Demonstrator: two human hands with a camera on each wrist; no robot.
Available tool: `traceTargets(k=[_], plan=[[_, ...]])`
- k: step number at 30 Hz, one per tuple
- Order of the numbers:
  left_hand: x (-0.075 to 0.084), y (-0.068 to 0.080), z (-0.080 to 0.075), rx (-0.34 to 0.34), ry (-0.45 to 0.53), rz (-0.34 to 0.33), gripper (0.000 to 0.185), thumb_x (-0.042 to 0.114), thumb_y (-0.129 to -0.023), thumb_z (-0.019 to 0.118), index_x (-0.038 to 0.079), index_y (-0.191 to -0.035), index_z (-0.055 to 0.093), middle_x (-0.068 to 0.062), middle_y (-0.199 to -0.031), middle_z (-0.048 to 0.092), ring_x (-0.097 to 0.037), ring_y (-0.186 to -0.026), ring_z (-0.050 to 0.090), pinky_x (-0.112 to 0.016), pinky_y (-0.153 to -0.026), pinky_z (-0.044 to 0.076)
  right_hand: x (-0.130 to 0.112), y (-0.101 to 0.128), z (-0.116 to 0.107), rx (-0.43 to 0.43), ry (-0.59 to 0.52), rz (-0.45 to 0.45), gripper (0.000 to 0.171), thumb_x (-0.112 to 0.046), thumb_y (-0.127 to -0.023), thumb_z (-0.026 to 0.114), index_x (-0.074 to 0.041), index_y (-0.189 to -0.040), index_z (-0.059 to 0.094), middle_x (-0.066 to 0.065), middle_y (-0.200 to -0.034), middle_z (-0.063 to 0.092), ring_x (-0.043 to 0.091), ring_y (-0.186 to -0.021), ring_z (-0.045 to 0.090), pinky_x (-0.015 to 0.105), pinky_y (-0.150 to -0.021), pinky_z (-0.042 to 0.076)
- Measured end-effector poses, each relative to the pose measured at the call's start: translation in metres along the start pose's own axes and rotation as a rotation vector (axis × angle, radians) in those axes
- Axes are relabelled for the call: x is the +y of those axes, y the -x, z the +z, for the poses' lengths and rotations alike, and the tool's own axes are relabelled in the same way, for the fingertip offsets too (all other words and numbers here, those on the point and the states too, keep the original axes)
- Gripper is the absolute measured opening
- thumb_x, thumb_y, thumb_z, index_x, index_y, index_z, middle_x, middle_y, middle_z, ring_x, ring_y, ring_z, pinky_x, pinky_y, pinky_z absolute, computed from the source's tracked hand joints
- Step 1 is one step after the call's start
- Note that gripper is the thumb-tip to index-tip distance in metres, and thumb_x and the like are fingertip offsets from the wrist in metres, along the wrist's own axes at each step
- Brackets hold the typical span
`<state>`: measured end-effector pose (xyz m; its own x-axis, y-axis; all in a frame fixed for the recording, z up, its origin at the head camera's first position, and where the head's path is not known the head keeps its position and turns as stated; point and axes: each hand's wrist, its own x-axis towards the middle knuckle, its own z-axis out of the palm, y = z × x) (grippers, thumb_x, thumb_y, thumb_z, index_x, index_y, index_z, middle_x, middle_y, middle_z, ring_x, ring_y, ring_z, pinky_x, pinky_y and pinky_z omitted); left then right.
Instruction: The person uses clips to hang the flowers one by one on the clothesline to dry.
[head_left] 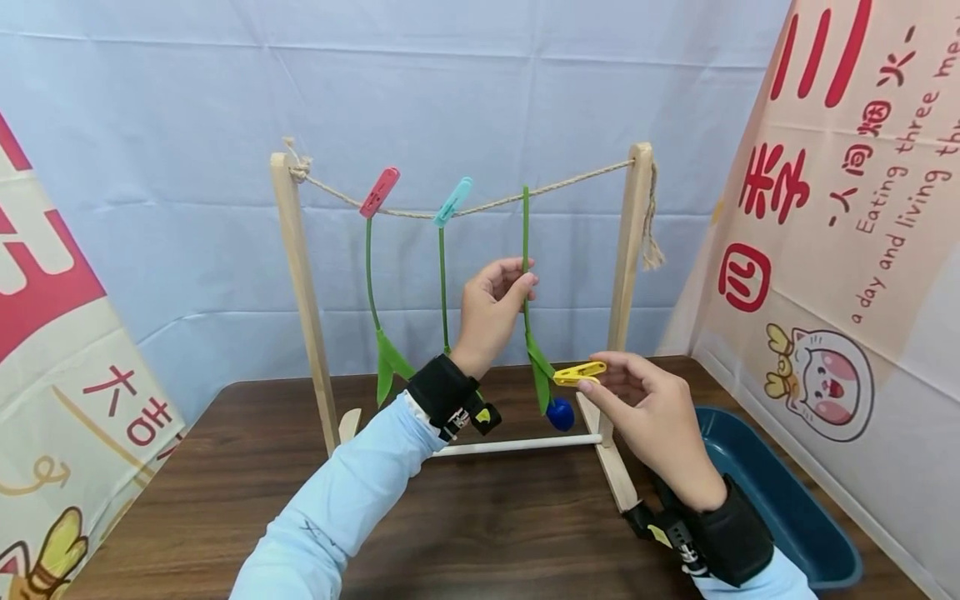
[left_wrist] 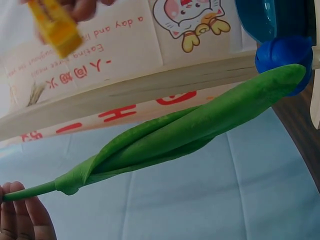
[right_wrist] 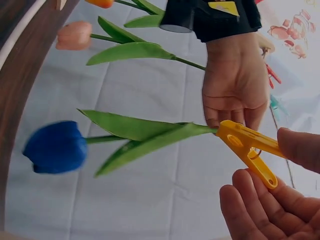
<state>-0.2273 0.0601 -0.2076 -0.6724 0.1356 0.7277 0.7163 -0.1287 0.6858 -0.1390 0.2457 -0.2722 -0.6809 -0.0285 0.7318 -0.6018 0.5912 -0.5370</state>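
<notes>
My left hand [head_left: 491, 312] pinches the green stem of an artificial blue tulip [right_wrist: 55, 147], which hangs blossom down. The upper end of that stem overlaps the rope [head_left: 495, 204] in the head view. In my right hand [head_left: 660, 417], thumb and fingers hold a yellow clothespin [head_left: 579, 373], level with the tulip's leaves. To the left, a red clothespin [head_left: 379, 192] and a light blue clothespin [head_left: 453, 202] each hang a flower stem from the rope. A peach tulip [right_wrist: 74, 36] and part of an orange one [right_wrist: 101, 2] appear in the right wrist view.
Two wooden posts [head_left: 302, 292] carry the rope, joined low down by a white bar [head_left: 517, 447]. On the right of the dark wood table [head_left: 525, 525] stands a teal plastic tub [head_left: 780, 500]. Printed cloths [head_left: 817, 250] hang at both sides.
</notes>
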Motion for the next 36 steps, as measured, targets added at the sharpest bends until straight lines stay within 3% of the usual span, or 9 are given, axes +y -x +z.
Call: traceTargets(k=[8,15,22,27,32,36], plan=[[0.005,0.001,0.000,0.003,-0.007,-0.017,0.022,-0.001,-0.098,0.055,-0.011,-0.116,0.061,-0.025,-0.098,0.064,-0.039,-0.087,0.060,-0.044,-0.076,0.052,-0.015,-0.013,-0.012,-0.001,0.026,-0.051,0.032,-0.009,-0.085,0.077,-0.002,-0.114,0.068,0.005,-0.089,0.071,0.008,-0.076,0.067,0.013,-0.070,0.051],[-0.021,-0.006,-0.002,0.002,-0.003,-0.019,0.023,0.001,-0.098,0.055,-0.009,-0.118,0.061,-0.024,-0.100,0.064,-0.039,-0.088,0.061,-0.045,-0.075,0.051,-0.032,-0.030,-0.021,0.001,0.031,-0.141,0.032,-0.003,-0.083,0.076,0.000,-0.114,0.067,0.007,-0.091,0.071,0.006,-0.077,0.066,0.012,-0.071,0.051],[-0.027,-0.006,-0.003,0.018,-0.010,-0.018,0.022,0.008,-0.099,0.058,-0.002,-0.118,0.064,-0.022,-0.101,0.066,-0.028,-0.085,0.063,-0.034,-0.073,0.052,-0.050,-0.052,-0.030,0.020,0.017,-0.230,0.033,0.005,-0.080,0.076,0.003,-0.112,0.068,0.012,-0.094,0.071,0.000,-0.080,0.063,0.010,-0.076,0.048],[-0.027,-0.007,-0.003,0.030,-0.012,-0.012,0.021,0.007,-0.098,0.059,-0.001,-0.116,0.065,-0.016,-0.098,0.067,-0.024,-0.083,0.063,-0.030,-0.072,0.052,-0.060,-0.070,-0.036,0.014,0.074,-0.257,0.032,0.000,-0.083,0.075,0.003,-0.114,0.068,0.013,-0.095,0.070,0.004,-0.080,0.062,0.008,-0.077,0.046],[-0.025,-0.008,-0.003,0.021,0.004,-0.021,0.022,0.006,-0.098,0.058,-0.002,-0.117,0.064,-0.018,-0.101,0.066,-0.027,-0.085,0.063,-0.035,-0.075,0.053,-0.071,-0.092,-0.041,0.019,0.112,-0.282,0.030,-0.003,-0.085,0.075,0.004,-0.114,0.068,0.013,-0.094,0.070,0.004,-0.078,0.059,0.008,-0.075,0.046],[-0.024,-0.007,-0.003,0.019,0.010,-0.030,0.022,0.006,-0.098,0.058,-0.002,-0.117,0.064,-0.019,-0.102,0.066,-0.023,-0.084,0.063,-0.029,-0.073,0.052,-0.079,-0.109,-0.043,0.048,0.141,-0.295,0.029,-0.007,-0.086,0.075,0.003,-0.112,0.069,0.014,-0.092,0.070,0.005,-0.075,0.057,0.009,-0.071,0.045]])
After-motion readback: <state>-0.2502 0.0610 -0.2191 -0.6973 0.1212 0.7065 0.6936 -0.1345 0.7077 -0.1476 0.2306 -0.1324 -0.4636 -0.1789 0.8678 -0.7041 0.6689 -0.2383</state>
